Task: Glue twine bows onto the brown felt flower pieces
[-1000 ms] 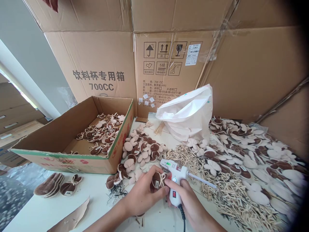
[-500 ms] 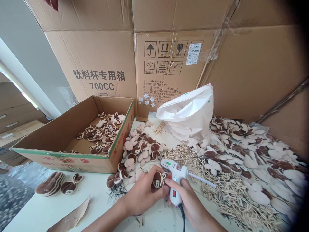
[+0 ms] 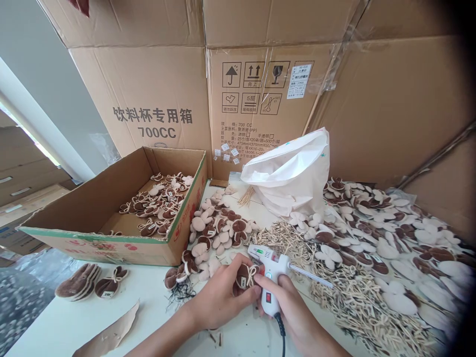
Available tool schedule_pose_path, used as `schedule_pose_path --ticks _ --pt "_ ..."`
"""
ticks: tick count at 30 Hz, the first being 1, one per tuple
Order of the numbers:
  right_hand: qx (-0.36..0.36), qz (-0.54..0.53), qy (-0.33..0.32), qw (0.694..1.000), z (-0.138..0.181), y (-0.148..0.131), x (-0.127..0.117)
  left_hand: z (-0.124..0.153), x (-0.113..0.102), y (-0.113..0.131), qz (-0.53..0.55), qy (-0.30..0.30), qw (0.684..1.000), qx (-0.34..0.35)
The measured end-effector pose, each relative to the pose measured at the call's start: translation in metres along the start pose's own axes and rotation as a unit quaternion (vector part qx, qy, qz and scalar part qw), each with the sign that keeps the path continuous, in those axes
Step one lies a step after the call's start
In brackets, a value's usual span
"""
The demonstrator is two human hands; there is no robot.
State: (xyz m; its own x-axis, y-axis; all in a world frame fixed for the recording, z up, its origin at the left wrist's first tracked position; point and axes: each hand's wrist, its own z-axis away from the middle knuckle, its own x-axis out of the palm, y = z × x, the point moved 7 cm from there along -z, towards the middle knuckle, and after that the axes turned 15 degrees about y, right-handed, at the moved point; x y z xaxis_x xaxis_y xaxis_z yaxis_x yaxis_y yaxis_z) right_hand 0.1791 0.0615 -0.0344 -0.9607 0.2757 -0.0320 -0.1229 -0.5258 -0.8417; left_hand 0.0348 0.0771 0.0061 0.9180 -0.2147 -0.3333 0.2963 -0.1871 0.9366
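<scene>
At the lower centre of the frame, the left hand (image 3: 219, 297) reaches in from the bottom edge, fingers curled closed around a small brown plush piece (image 3: 243, 277) with a cream bow and a white tag. Just right of it, the right hand (image 3: 288, 310) grips the handle of a white glue gun (image 3: 273, 277), index finger resting beside the plush piece; the gun's nozzle points left.

The glue gun (image 3: 273, 277) is smooth white plastic with a slight sheen. The brown piece (image 3: 243, 277) looks like matt plush cloth, tied with pale cord. The open box (image 3: 92, 218) is rough matt cardboard; the bag (image 3: 290, 173) seems thin, glossy plastic, though glare blurs it.
</scene>
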Motion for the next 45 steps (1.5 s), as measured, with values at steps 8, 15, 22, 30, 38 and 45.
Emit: schedule_pose_path --ticks 8,15,22,30,38,45 --pt "0.007 0.001 0.009 1.0 -0.004 0.0019 0.0017 -0.0006 0.0009 0.0006 0.009 0.001 1.0 0.005" --pt "0.024 -0.001 -0.004 1.0 -0.0037 0.0031 0.0021 0.0001 0.0003 0.0012 0.0 0.004 1.0 0.006" --pt "0.017 -0.004 -0.001 1.0 -0.0057 0.0045 0.0018 0.0 0.0009 0.0013 0.008 0.004 1.0 0.013" --pt "0.011 -0.016 0.004 1.0 -0.0088 0.0073 0.001 -0.0003 0.0009 -0.0004 0.003 0.003 1.0 0.013" --pt "0.007 -0.017 0.002 1.0 -0.0073 0.005 0.0018 -0.0005 0.0024 -0.0012 0.009 0.003 1.0 0.016" --pt "0.014 -0.012 0.002 1.0 -0.0085 0.0071 0.0011 0.0007 0.0028 0.0008 0.019 -0.003 1.0 0.009"
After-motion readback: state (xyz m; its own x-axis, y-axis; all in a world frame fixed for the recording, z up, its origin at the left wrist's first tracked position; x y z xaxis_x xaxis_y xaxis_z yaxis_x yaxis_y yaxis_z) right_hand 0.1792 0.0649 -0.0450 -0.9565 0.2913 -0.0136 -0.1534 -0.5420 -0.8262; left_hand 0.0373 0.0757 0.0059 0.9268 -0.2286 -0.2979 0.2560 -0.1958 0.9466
